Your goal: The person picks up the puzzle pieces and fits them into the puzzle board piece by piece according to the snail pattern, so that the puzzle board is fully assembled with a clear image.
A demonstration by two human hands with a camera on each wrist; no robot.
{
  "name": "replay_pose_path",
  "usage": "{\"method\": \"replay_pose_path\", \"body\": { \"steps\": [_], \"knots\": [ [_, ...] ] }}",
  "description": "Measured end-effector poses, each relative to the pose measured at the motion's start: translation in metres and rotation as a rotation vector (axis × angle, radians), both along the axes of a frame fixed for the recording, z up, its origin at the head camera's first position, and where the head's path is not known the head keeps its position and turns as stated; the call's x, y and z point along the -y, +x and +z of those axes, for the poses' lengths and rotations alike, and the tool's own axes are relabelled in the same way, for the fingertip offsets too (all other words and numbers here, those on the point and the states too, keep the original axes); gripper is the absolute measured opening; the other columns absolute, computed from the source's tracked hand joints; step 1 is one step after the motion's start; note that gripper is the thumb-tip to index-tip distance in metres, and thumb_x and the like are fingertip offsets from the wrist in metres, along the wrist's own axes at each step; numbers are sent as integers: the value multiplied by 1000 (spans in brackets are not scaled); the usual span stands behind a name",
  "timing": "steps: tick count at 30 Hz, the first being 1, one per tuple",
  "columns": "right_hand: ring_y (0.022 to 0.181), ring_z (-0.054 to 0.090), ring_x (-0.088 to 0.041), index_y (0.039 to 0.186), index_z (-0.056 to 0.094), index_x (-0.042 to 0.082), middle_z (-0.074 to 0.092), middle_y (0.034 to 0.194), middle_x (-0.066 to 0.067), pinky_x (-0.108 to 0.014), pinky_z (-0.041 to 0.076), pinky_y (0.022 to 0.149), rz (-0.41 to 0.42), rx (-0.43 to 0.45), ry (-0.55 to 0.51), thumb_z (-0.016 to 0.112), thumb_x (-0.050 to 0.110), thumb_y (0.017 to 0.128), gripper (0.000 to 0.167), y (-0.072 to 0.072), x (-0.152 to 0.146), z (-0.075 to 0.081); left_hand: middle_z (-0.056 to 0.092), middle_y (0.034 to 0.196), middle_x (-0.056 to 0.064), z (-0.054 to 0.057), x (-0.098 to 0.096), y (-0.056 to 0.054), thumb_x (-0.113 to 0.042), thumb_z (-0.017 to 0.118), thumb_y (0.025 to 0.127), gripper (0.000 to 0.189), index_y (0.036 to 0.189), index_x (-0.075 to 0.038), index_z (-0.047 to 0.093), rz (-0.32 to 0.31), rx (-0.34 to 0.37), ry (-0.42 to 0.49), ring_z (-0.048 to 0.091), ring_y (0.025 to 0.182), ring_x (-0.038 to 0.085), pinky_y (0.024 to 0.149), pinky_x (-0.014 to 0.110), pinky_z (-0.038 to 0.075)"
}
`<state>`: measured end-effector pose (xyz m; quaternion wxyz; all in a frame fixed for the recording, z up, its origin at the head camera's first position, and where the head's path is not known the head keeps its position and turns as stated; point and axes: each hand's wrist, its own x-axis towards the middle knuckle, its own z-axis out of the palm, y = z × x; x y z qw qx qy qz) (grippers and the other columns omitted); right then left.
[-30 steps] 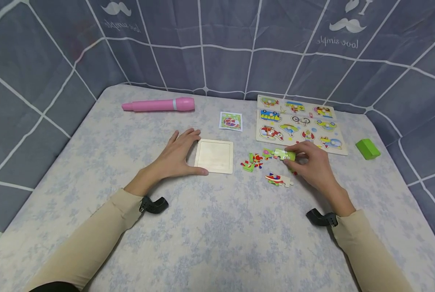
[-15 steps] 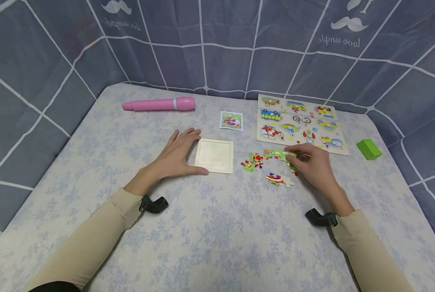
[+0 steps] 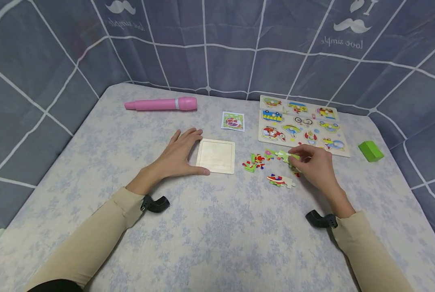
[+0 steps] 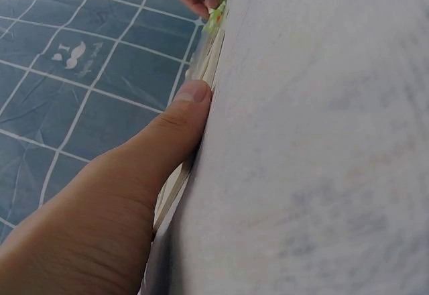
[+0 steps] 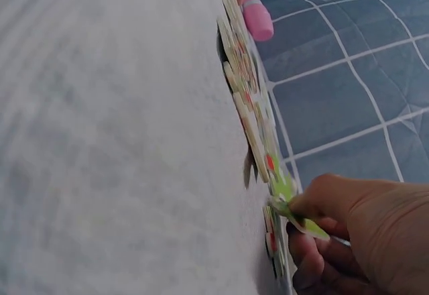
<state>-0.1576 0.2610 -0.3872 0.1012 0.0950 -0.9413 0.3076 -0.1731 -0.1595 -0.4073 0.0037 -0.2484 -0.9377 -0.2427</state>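
In the head view a square wooden puzzle tray (image 3: 215,156) lies on the table. My left hand (image 3: 178,156) is spread along its left side, straight thumb at the near edge and fingertips at the far left corner. My right hand (image 3: 313,162) pinches a green jigsaw piece (image 5: 310,227) between thumb and fingers, seen close in the right wrist view. Just left of that hand lie more green pieces (image 3: 282,155). Loose red and green jigsaw pieces (image 3: 254,162) form a small pile right of the tray, with a cream and red piece (image 3: 280,181) nearer me.
A picture card (image 3: 233,121) lies beyond the tray. Behind my right hand is a knobbed vehicle puzzle board (image 3: 301,125), with a green block (image 3: 371,151) to its right. A pink microphone-shaped thing (image 3: 161,104) lies at the back left. Grid-patterned cloth hangs behind the table.
My right hand stays among the green pieces with only slight finger motion, its fingertips shifting a little to the right. My left hand keeps its place at the tray. The head view shifts slightly.
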Motion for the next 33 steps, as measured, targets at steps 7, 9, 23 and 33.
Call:
{"method": "replay_pose_path", "body": {
  "steps": [7, 9, 23, 33],
  "knots": [
    [75, 61, -23, 98, 78, 6, 70, 79, -11, -27, 43, 69, -23, 42, 33, 77, 9, 89, 10, -7, 5, 3, 36, 170, 12, -2, 1, 0, -69, 88, 71, 113, 154, -5, 45, -2, -1, -11, 21, 162, 30, 135, 56, 3],
    [76, 63, -24, 98, 78, 6, 71, 80, -11, -26, 45, 67, -5, 52, 39, 78, 10, 90, 9, -9, 6, 5, 36, 170, 12, -2, 1, 0, -69, 88, 71, 113, 154, -5, 45, -2, 0, -13, 21, 162, 30, 135, 57, 3],
    [88, 74, -12, 119, 79, 9, 79, 111, -14, -8, 53, 75, 19, 97, -162, 71, 21, 102, 22, -16, 41, 19, 36, 170, 12, 0, 0, -1, -69, 87, 72, 113, 154, -4, 44, -13, -6, -19, 22, 162, 30, 135, 56, 3],
    [99, 76, -28, 123, 76, 7, 76, 113, -14, -40, 64, 86, 148, 190, -244, 74, 12, 100, 24, -27, 112, 21, 37, 169, 14, 2, -7, 4, -69, 86, 73, 112, 152, -1, 45, -20, 4, -20, 24, 161, 31, 135, 55, 6]
  ]
}}
